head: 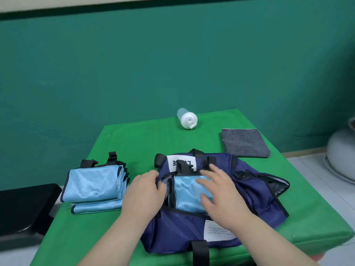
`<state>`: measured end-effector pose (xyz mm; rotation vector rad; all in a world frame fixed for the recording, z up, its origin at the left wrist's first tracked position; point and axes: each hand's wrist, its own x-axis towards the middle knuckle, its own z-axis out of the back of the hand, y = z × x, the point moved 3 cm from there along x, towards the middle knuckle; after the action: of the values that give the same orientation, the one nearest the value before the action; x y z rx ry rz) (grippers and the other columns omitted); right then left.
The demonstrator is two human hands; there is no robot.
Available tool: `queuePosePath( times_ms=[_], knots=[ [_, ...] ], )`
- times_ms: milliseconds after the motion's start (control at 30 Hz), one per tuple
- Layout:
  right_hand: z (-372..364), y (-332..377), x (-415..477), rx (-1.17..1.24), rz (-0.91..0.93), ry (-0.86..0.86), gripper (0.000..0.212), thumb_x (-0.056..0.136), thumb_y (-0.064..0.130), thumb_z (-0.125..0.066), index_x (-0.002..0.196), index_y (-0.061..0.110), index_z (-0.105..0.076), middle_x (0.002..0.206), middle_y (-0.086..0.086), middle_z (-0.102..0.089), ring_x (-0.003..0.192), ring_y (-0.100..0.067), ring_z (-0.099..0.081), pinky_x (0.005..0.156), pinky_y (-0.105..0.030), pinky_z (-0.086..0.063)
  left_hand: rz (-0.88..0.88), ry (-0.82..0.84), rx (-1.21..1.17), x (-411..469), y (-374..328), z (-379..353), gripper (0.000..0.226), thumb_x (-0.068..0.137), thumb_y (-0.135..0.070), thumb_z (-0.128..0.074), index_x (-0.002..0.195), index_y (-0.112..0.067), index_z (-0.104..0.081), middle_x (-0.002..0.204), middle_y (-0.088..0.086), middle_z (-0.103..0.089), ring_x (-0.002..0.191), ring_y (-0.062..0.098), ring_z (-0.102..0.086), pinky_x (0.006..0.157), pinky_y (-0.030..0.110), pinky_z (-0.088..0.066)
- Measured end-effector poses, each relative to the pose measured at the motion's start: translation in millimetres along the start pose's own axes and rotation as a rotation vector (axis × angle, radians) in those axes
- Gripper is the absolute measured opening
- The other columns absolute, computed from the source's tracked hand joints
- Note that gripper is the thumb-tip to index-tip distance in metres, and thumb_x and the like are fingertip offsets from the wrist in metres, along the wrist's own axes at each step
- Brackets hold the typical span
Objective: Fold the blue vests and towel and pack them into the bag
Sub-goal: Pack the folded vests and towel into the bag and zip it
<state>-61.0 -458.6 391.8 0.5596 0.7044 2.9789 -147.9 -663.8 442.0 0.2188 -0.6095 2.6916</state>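
Note:
A navy bag (255,200) lies open on the green table (146,139). A folded light-blue vest (185,191) sits in its opening. My right hand (219,192) lies flat on that vest with straight fingers. My left hand (148,191) grips the bag's left rim beside the opening. A stack of several folded light-blue vests (92,183) with black straps rests on the table to the left of the bag. A folded grey towel (245,143) lies behind the bag on the right.
A white plastic bottle (187,119) lies on its side at the table's far edge. A black object (23,206) stands left of the table. A pale round vessel (342,148) sits on the floor at the right. A green wall runs behind.

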Motion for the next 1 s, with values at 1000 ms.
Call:
queuePosePath(
  times_ms=[1000],
  knots=[
    [-31.7, -9.5, 10.0, 0.167, -0.404, 0.321, 0.078, 0.076, 0.057, -0.07, 0.146, 0.048, -0.037, 0.164, 0.012, 0.011, 0.132, -0.022, -0.046, 0.105, -0.032, -0.042, -0.084, 0.05, -0.01, -4.5, -15.3, -8.2, 0.019, 0.099, -0.045, -0.043, 0.113, -0.032, -0.045, 0.093, -0.007, -0.063, 0.091, 0.022, -0.062, 0.071, 0.037, -0.048]
  ],
)
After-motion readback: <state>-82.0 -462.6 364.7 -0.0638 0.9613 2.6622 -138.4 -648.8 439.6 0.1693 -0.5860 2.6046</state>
